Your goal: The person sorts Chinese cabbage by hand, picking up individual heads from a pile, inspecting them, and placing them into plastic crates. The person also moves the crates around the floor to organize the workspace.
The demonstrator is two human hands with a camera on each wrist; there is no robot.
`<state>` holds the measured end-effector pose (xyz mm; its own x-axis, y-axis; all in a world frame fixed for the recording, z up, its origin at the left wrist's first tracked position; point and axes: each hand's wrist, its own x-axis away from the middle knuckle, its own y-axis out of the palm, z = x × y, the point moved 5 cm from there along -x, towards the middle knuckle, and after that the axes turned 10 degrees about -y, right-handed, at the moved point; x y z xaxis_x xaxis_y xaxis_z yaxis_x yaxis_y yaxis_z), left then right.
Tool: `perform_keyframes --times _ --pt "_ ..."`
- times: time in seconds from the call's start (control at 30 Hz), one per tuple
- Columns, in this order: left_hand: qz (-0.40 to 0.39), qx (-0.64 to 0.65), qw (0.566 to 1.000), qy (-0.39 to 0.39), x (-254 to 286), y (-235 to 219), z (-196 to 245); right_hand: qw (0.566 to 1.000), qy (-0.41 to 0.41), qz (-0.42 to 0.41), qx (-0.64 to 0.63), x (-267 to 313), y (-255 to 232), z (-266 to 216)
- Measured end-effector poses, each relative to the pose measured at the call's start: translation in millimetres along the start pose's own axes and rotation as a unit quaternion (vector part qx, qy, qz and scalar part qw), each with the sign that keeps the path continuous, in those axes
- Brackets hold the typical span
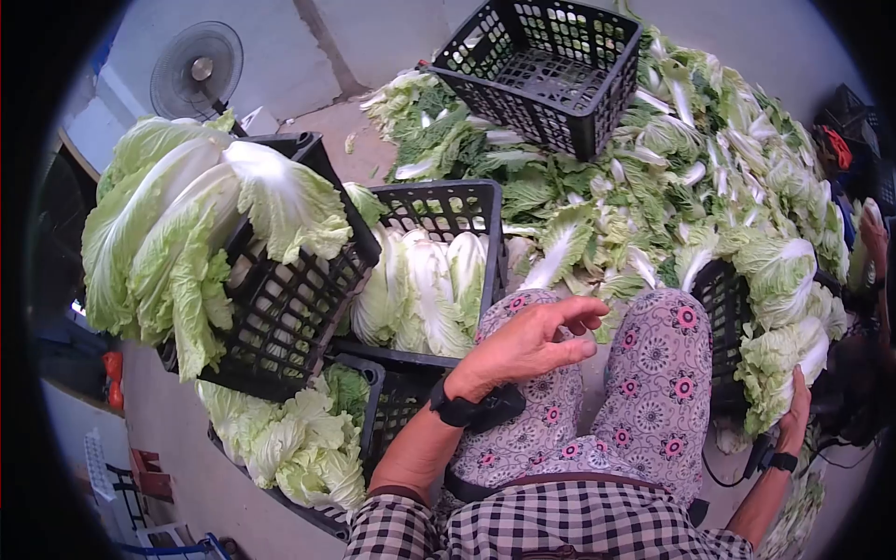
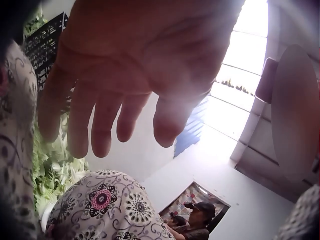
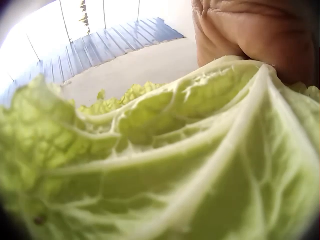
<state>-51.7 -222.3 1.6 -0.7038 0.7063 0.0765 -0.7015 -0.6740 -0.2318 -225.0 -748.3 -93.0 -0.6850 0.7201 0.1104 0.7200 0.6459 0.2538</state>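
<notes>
My left hand (image 1: 537, 341) hovers over the left knee with its fingers loosely bent and nothing in it; the left wrist view shows its palm (image 2: 150, 55) bare and the fingers apart. On the right side, my right hand (image 1: 796, 411) holds a napa cabbage (image 1: 779, 369) by its outer side, close to the white base. That cabbage lies at a black crate (image 1: 723, 303) beside the right knee. Pale-ribbed leaves of the cabbage (image 3: 200, 150) fill most of the right wrist view, with the heel of the right hand (image 3: 260, 40) against them and the fingertips hidden.
Left of the legs, a crate of cabbages (image 1: 495, 252) stands near a tilted, heaped crate (image 1: 289, 317). More cabbages (image 1: 289, 448) sit below. Ahead, a black crate (image 1: 597, 117) rests by a large pile of loose leaves (image 1: 691, 177). A fan (image 1: 198, 70) stands at the back left.
</notes>
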Motion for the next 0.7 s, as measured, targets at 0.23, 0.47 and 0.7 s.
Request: perform_keyframes --times 0.23,0.47,0.7 --pt "0.009 -0.027 1.0 0.002 2.2 -3.0 -2.2 0.913 -0.189 0.051 0.359 -29.9 -25.3 -9.9" --pt "0.013 -0.033 0.999 0.016 0.4 -3.4 -9.8 0.847 -0.196 -0.038 0.493 -65.5 -93.0 -3.1" --pt "0.041 -0.063 0.997 0.005 11.8 -15.8 -3.8 0.854 -0.195 -0.023 0.483 -70.9 -119.8 7.1"
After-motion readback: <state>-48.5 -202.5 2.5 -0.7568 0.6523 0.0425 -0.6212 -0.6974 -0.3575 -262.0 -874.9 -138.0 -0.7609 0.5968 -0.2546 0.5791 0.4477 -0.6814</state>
